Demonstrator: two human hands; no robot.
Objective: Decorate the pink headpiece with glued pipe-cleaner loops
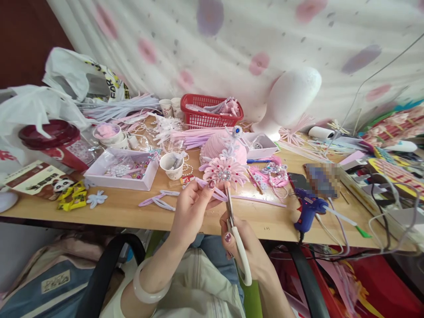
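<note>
The left hand (191,207) is pinching a looped lilac strip (217,191) between thumb and fingers, and it's wearing a pale bangle (150,289) on the wrist. Over on the right, the right hand (239,240) is gripping the white-handled scissors (231,211), their blades pointing away from the person and meeting the strip's right end. Just beyond, a pink flower (225,171) with a beaded centre is sitting before a ball of pink yarn (221,148). Farther back, a red basket (212,118) is standing left of the white foam head (288,99), while a blue glue gun (308,213) is lying near the table's right side.
</note>
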